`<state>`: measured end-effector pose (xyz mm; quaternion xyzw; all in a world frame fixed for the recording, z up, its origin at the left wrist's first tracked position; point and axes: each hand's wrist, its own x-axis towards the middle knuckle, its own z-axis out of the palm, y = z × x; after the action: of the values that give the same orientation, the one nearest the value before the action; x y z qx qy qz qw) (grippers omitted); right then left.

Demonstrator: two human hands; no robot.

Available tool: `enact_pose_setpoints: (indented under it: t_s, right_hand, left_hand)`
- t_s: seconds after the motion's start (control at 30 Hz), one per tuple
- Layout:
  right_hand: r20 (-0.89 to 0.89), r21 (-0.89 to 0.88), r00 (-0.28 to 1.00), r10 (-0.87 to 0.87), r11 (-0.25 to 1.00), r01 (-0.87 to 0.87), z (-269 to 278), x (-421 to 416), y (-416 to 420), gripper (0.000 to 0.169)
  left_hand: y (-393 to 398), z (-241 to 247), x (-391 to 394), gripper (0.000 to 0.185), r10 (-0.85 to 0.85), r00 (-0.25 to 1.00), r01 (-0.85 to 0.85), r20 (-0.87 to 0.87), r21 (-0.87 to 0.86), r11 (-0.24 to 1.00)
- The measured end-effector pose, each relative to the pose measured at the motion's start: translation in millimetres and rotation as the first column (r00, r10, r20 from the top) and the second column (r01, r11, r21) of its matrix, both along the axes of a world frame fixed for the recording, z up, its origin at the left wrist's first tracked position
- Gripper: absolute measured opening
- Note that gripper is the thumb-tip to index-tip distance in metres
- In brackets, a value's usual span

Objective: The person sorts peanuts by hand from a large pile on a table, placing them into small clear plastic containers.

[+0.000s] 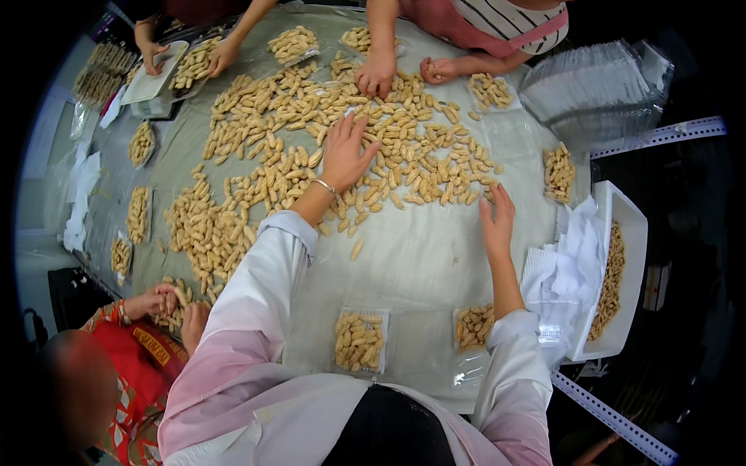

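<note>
Unshelled peanuts lie spread in a loose heap across the covered table. My left hand, with a bangle at the wrist, lies palm down on the heap, fingers spread. At the heap's right edge, my right hand has its thumb apart from its fingers, beside a few peanuts; its palm is hidden. Close to my body sits a clear plastic tray filled with peanuts. A second filled tray is partly covered by my right forearm.
Stacked clear trays stand at the back right. A white bin holds peanuts, with white pads beside it. Co-workers' hands reach in from the far side; another person's hands work at left. A white scale-like device sits far left.
</note>
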<state>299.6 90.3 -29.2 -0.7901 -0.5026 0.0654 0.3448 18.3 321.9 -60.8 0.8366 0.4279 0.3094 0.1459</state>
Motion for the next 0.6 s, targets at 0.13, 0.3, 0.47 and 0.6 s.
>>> enact_pose_setpoints:
  t_s: [0.13, 0.3, 0.47, 0.6]
  right_hand:
    - [0.096, -0.008, 0.994, 0.043, 0.999, -0.042, -19, -8, 48, 0.048]
    - [0.138, -0.072, 0.976, 0.171, 0.984, -0.162, -32, -57, 71, 0.053]
    - [0.149, -0.166, 0.935, 0.320, 0.941, -0.296, -26, -85, 32, 0.064]
    - [0.199, -0.280, 0.917, 0.345, 0.917, -0.284, -11, -104, -24, 0.067]
  left_hand:
    - [0, -4, 43, 0.051, 0.128, 0.992, -0.127, -0.012, 0.068, 0.990]
    - [-37, 12, 49, 0.047, -0.149, 0.988, 0.150, -0.026, 0.038, 0.988]
    - [-98, 7, 27, 0.055, -0.358, 0.911, 0.379, -0.204, 0.074, 0.923]
    - [-143, 18, 2, 0.061, -0.538, 0.782, 0.552, -0.314, -0.051, 0.832]
